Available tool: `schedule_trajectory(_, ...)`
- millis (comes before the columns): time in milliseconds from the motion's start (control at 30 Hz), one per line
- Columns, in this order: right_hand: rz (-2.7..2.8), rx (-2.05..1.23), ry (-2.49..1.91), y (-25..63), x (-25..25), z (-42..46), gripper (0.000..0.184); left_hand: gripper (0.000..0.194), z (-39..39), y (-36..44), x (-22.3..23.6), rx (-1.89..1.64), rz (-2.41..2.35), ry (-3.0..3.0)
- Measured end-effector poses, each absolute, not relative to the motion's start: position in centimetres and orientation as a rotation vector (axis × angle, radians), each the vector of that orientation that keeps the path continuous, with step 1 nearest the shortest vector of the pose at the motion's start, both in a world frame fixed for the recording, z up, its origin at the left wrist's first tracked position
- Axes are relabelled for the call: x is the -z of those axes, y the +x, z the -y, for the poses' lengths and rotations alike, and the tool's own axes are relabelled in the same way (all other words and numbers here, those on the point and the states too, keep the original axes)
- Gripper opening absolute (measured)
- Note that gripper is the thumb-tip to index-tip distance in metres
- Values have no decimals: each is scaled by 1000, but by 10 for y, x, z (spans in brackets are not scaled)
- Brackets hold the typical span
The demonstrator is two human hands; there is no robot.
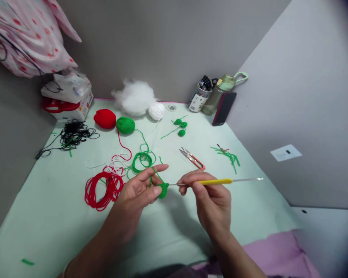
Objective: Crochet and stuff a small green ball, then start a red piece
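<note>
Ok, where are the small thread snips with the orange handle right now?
In the head view, the orange-handled metal thread snips lie on the pale green table cover, just beyond the right hand, between the green yarn coil and loose green yarn scraps.

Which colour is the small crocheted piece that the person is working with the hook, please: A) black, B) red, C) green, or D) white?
C: the crocheted piece pinched in the left hand is green, with green yarn trailing from it, and the tip of the yellow-handled crochet hook in the right hand meets it.
</note>
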State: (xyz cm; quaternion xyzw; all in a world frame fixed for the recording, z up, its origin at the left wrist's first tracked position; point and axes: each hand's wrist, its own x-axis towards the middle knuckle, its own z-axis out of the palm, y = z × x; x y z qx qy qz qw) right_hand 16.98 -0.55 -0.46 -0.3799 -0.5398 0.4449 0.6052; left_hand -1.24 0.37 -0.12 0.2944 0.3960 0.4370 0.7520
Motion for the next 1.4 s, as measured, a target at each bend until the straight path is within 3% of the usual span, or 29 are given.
schedule_trajectory(133,1173,-1204,-810,170,7,3,17,42,-2,-11,1,-908,-831,645)
schedule_trajectory(467,1306,-970,-916,157,6,7,16,48,2,-2,6,-983,-949,736)
schedule_trajectory(767,1143,-1111,-862,163,15,6,16,46,-2,-3,9,-995,-923,668)
schedule_trajectory(900,1169,-1006,-884,163,11,9,19,45,-1,-3,7,-1008,-930,666)
schedule_trajectory(1000,1285,-923,-899,160,9,9,19,54,0,-1,6,-1007,-910,656)
schedule_trajectory(1167,1244,-1042,-865,159,15,7,16,89,1,0,4,-973,-896,661)
schedule_trajectory(1400,1029,-1215,-844,161,17,4,15,79,0,1,1,-991,-949,734)
